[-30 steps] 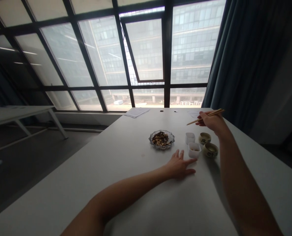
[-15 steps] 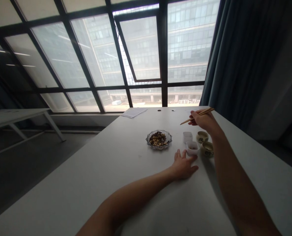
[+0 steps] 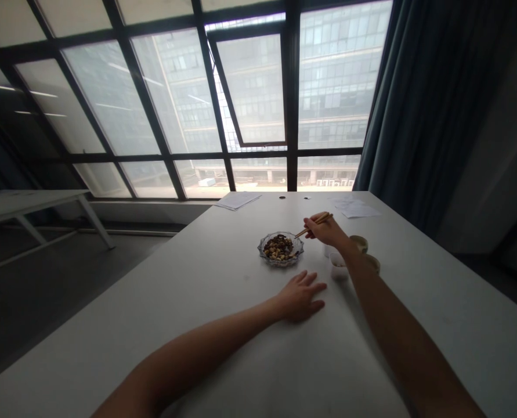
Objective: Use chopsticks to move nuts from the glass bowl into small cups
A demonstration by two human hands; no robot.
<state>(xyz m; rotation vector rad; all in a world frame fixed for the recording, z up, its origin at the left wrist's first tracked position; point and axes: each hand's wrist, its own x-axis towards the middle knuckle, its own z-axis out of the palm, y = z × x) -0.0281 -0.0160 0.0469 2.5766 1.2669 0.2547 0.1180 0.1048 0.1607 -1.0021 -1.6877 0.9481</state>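
My right hand (image 3: 325,229) is closed round a pair of wooden chopsticks (image 3: 314,223), whose tips point left at the near right rim of a scalloped glass dish (image 3: 264,257). Mixed dark and pale pieces (image 3: 279,247), perhaps nuts or dried food, fill that dish. My left hand (image 3: 302,296) lies with fingers spread on the white table, below the dish and touching no container. Right of it stands a small white plastic cup (image 3: 338,271) with a little inside. A second white cup (image 3: 326,250) and two beige cups (image 3: 360,242) are partly hidden behind my right hand and forearm.
Sheets of paper lie at the table's far left (image 3: 238,200) and far right (image 3: 357,208). Two small round spots or holes (image 3: 282,198) are near the back edge. A blue curtain (image 3: 397,128) hangs at right; another white table (image 3: 32,203) stands at left.
My right hand has moved left and down, bringing the chopstick tips to the glass dish. My left hand has drawn away leftward from the small white cup.
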